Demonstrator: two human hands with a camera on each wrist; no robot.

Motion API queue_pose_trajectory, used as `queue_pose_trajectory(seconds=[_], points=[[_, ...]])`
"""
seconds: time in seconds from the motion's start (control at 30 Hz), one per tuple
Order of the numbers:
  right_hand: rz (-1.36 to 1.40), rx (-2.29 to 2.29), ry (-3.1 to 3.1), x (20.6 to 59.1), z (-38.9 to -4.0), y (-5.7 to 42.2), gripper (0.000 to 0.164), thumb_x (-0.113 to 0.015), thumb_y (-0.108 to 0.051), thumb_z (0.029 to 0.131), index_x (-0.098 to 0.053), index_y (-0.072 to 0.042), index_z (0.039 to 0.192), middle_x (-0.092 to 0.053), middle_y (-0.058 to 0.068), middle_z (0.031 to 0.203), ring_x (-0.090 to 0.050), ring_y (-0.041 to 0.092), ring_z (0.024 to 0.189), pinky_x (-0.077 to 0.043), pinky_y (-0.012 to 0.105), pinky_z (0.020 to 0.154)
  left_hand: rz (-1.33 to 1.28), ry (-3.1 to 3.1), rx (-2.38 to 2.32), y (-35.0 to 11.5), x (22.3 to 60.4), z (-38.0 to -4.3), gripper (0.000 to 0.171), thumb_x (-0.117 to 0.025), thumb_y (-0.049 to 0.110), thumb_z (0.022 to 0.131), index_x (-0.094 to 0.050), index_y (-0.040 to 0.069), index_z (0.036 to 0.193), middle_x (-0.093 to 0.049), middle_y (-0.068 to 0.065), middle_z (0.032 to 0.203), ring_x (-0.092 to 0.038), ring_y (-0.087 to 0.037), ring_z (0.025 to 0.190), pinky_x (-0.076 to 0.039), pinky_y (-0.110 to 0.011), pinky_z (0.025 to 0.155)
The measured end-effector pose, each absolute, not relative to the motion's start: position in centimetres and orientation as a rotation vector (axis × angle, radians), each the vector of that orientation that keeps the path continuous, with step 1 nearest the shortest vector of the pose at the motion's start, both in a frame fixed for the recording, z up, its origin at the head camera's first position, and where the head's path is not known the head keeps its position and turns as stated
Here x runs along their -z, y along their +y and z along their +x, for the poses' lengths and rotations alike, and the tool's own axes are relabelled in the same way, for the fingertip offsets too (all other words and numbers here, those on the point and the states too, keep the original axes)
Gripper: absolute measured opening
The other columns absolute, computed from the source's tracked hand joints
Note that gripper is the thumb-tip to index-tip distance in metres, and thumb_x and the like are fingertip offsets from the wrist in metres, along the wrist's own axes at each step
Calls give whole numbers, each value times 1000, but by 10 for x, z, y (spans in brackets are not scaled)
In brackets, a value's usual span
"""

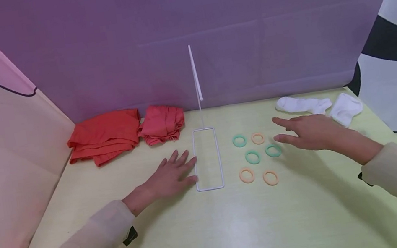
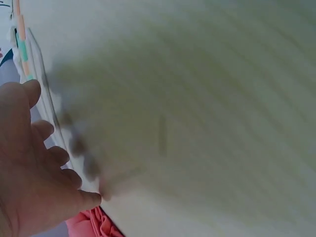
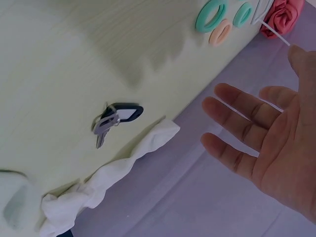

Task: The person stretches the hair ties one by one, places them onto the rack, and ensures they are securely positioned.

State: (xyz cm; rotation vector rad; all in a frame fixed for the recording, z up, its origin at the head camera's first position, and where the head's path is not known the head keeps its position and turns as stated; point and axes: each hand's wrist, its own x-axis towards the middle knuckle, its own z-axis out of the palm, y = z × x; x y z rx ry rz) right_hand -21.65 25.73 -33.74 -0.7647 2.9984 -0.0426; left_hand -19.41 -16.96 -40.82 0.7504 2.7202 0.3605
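Note:
My left hand [image 1: 170, 175] hovers low over the table with fingers spread, its fingertips right at the left side of a white wire stand's base [image 1: 220, 159]. My right hand [image 1: 311, 131] is held above the table on the right, fingers extended and palm empty in the right wrist view. Below it lies a bunch of keys [image 3: 106, 126] with a black tag [image 3: 129, 112], hidden by the hand in the head view. Left of that hand lie three green rings, the closest one [image 1: 273, 156] near its thumb, and three orange rings, one of them [image 1: 241, 176] near the stand.
A larger red folded cloth [image 1: 104, 133] and a smaller red cloth [image 1: 163, 122] lie at the back left. Two white socks, one long [image 1: 300, 104] and one bunched [image 1: 346, 108], lie at the back right. A purple backdrop [image 1: 249, 49] rises behind the table [image 1: 228, 230].

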Motion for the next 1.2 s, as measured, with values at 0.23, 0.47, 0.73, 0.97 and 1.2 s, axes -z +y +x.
queue_pose_trajectory(seconds=[0.23,0.47,0.73,0.97,1.2], points=[[-772,158,2925,345,-229,236,68,-51,-62,98,-49,-18,150,-68,-10,82,-57,7,65,-43,30,57,726,2755,-326,-165,412,-194,71,-43,59,101,-21,27,161,-10,-5,170,1,-39,157,-7,-67,122],[-736,227,2855,360,-249,205,66,-56,-60,95,-50,-22,149,-67,-10,71,-58,8,64,-39,30,49,782,2746,-280,-164,411,-195,73,-42,59,102,-18,24,162,-9,-3,170,0,-36,157,-4,-66,122],[-736,101,2854,368,-262,177,67,-58,-61,93,-50,-25,149,-74,-7,82,-69,23,88,-43,32,52,851,2731,-194,-167,413,-198,78,-40,61,101,-13,21,162,-7,-1,170,-2,-31,158,-3,-63,124],[-675,33,2823,372,-268,165,68,-61,-60,92,-51,-24,148,-74,5,91,-67,25,88,-44,35,52,888,2703,-195,-168,414,-199,79,-42,60,101,-14,18,162,-8,-4,170,-3,-32,158,-6,-62,124],[-603,40,2794,380,-274,159,64,-61,-58,93,-53,-24,147,-70,13,126,-65,31,111,-48,38,63,888,2687,-194,-169,414,-200,79,-42,60,101,-12,19,162,-7,-4,171,-1,-32,158,-7,-61,125]])
